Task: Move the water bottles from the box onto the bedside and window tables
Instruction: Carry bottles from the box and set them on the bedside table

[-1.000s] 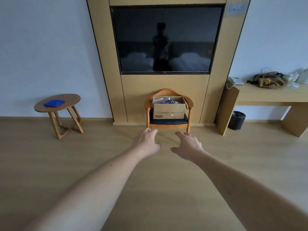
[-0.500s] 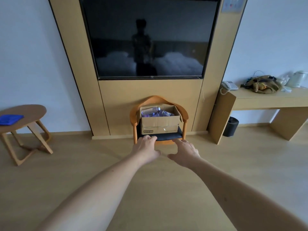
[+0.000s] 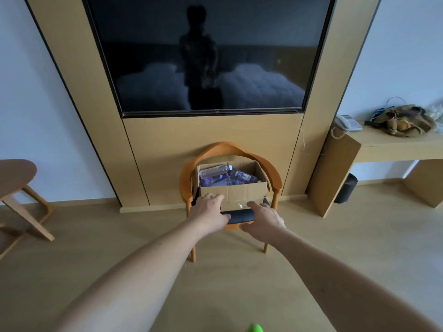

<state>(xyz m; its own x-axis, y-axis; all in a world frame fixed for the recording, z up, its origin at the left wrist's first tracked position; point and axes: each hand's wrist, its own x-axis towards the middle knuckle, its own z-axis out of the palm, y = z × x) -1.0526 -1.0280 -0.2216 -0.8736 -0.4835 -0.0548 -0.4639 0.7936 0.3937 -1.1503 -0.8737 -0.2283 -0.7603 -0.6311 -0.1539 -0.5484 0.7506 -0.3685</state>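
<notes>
An open cardboard box [image 3: 242,191] sits on the dark seat of a wooden armchair [image 3: 275,176] under the wall television. Several clear water bottles [image 3: 215,170] with purple labels lie inside it. Both my arms stretch forward toward the box. My left hand [image 3: 209,213] hovers in front of the box's lower left corner, fingers relaxed and holding nothing. My right hand [image 3: 263,220] is level with the seat's front edge, fingers spread and empty. Whether either hand touches the box is unclear.
A round wooden side table [image 3: 14,176] stands at the left edge. At the right, a wooden desk [image 3: 395,147] carries a telephone [image 3: 347,122] and a bag [image 3: 405,121]; a black bin [image 3: 346,191] stands under it. Wooden floor lies all around.
The view has come much closer to the chair and box. Both hands, seen earlier over the floor, now reach the front of the box and seat. The side table has slid to the left edge.
</notes>
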